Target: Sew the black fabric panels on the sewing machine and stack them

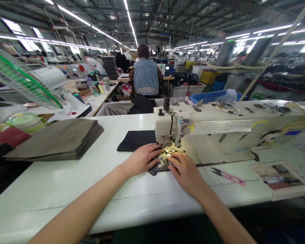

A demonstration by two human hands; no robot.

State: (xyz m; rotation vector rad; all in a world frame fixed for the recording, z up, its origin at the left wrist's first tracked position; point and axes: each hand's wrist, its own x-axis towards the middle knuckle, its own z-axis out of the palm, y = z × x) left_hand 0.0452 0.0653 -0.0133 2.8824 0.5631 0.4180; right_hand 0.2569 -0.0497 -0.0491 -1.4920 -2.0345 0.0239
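Note:
My left hand [143, 157] lies on the bed of a sewing machine [167, 122], fingers stretched toward the needle area. Under and behind its fingertips is a folded black fabric piece [134, 140], flat on the table left of the machine head. My right hand [185, 169] rests at the near side of the shiny needle plate [171, 150], fingers bent and a little apart. A small gap separates the two hands. Whether anything thin lies under the right fingertips is too small to tell. Pink-handled thread snips [228, 176] lie to the right of that hand.
A stack of grey-brown fabric pieces [58, 139] sits on the left of the table [112, 196]. A tray of small tools [282, 178] is at right. Behind stand a fan [51, 79], a blue basket [205, 96] and a seated person in a denim vest [145, 76].

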